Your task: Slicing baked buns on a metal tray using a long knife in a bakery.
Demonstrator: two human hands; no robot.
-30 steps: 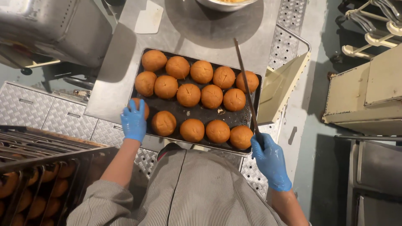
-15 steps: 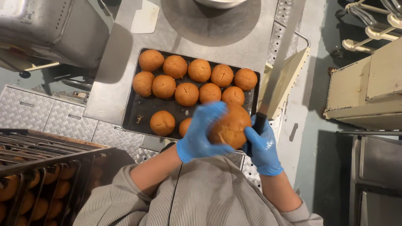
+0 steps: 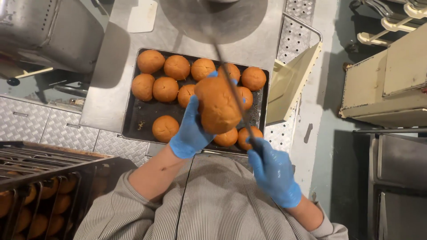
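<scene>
Blue-gloved, the left hand (image 3: pixel 192 129) is closed around a golden-brown bun (image 3: pixel 216 105), held up above the near right part of a dark baking tray (image 3: pixel 133 118). A long knife (image 3: pixel 233 95) is gripped by the right hand (image 3: pixel 273 171), its blade laid against the bun's right side.

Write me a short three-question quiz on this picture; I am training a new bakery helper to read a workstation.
1. True or false: the left hand holds a bun lifted above the baking tray.
2. What does the right hand grip? A) a spatula B) a long knife C) a brush
3. Where does the knife blade lie: against the held bun, or flat on the metal table?

Key: 1 true; 2 B; 3 against the held bun.
</scene>
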